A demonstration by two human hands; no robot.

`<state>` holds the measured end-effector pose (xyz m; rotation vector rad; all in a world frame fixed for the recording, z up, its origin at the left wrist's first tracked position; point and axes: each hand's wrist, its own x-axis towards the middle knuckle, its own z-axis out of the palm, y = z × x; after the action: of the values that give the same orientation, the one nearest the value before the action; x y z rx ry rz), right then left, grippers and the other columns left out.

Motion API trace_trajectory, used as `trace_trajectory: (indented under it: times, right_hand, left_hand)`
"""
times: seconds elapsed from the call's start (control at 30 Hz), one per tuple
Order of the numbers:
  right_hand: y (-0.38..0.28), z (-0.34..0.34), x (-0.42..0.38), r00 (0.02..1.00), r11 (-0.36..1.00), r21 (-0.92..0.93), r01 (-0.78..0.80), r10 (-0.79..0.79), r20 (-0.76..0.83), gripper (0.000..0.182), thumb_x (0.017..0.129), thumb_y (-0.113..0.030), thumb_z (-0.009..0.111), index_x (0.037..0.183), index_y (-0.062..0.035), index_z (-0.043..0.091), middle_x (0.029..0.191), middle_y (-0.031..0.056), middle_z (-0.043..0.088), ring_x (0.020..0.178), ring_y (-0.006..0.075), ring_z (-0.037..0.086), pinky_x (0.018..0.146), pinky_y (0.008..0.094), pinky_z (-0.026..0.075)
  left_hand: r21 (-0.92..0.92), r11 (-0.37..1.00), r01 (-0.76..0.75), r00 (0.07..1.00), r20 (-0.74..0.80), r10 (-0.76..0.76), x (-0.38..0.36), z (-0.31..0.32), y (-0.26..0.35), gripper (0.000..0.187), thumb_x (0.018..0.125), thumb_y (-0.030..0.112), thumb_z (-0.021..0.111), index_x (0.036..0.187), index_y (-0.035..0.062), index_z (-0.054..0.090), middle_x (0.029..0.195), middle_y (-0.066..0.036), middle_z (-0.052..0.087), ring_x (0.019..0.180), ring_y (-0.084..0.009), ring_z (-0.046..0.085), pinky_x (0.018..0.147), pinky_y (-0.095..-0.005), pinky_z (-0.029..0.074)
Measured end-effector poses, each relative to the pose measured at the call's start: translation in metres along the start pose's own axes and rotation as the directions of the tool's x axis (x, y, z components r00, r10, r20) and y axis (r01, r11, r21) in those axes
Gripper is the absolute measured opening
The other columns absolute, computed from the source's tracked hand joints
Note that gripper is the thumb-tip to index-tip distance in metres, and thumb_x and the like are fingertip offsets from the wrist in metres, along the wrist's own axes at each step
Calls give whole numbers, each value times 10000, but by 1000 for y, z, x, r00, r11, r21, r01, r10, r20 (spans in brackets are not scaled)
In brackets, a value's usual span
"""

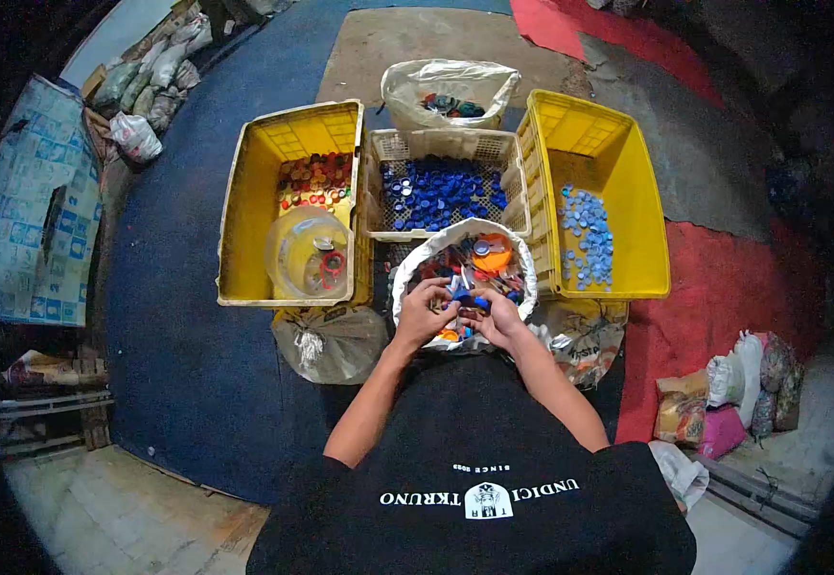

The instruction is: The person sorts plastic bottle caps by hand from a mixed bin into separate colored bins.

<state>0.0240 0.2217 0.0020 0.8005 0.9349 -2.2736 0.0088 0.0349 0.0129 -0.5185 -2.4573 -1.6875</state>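
Both hands are over an open white sack (530,278) full of mixed, coloured plastic bottle caps and pieces. My left hand (425,314) is closed at the sack's left side, fingertips together beside a small white piece (454,285); what it grips is too small to make out. Facing it, my right hand (499,318) is curled around blue bottle caps (480,303), which show at its fingertips. A larger orange lid (492,254) lies in the sack just beyond the hands.
Behind the sack stands a crate (379,151) of dark blue caps, between a left yellow bin (244,211) with red caps and a clear tub (283,254), and a right yellow bin (633,192) with light blue caps. Another sack (407,105) stands farther back. Tied bags (331,345) sit below the bins.
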Motion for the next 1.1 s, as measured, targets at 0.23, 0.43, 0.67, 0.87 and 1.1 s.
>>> trace_trajectory:
  times: [0.23, 0.43, 0.67, 0.87, 1.1]
  right_hand:
    - [2, -3, 2, 980, 997, -28, 71, -64, 191, 375, 968, -296, 446, 1171, -3, 564, 1012, 113, 628, 884, 212, 617, 721, 351, 514]
    - [1, -6, -5, 985, 928, -353, 115, -61, 160, 357, 987, -318, 516, 1268, -106, 570, 961, 11, 607, 736, 109, 521, 663, 260, 446]
    - [-19, -10, -14, 964, 649, -726, 227, -44, 262, 389, 990, -356, 508, 1295, -123, 567, 895, -39, 581, 692, 38, 455, 605, 172, 384]
    - [-21, -15, -17, 981, 763, -646, -27, 144, 129, 376, 997, -409, 468, 1177, -112, 611, 854, -47, 576, 646, 41, 455, 558, 190, 377]
    - [-28, -19, -21, 993, 723, -691, 13, 72, 93, 367, 1022, -366, 413, 1208, -96, 578, 877, -22, 601, 650, 35, 486, 534, 170, 401]
  left_hand:
    - [39, 997, -69, 985, 162, 62, 0, 0, 7, 182, 786, 123, 719, 903, 2, 650, 930, -113, 669, 783, -194, 677, 649, -291, 537]
    - [-27, 986, 163, 973, 169, -156, -2, 4, 11, 294, 775, 113, 768, 1009, 9, 623, 938, -77, 664, 757, -126, 632, 648, -261, 515]
    - [-147, 907, 395, 912, 184, -367, -13, 8, -37, 371, 790, 135, 773, 1110, 35, 617, 991, -53, 658, 873, -117, 616, 769, -273, 509]
    - [-139, 984, 115, 949, 306, -68, -9, 3, -19, 483, 776, 193, 791, 1204, 60, 609, 1050, -76, 641, 965, -143, 605, 821, -288, 496]
    - [-363, 849, 383, 924, 131, -360, -15, 23, -58, 341, 895, 151, 650, 1207, 33, 579, 999, -57, 652, 881, -122, 611, 787, -276, 501]
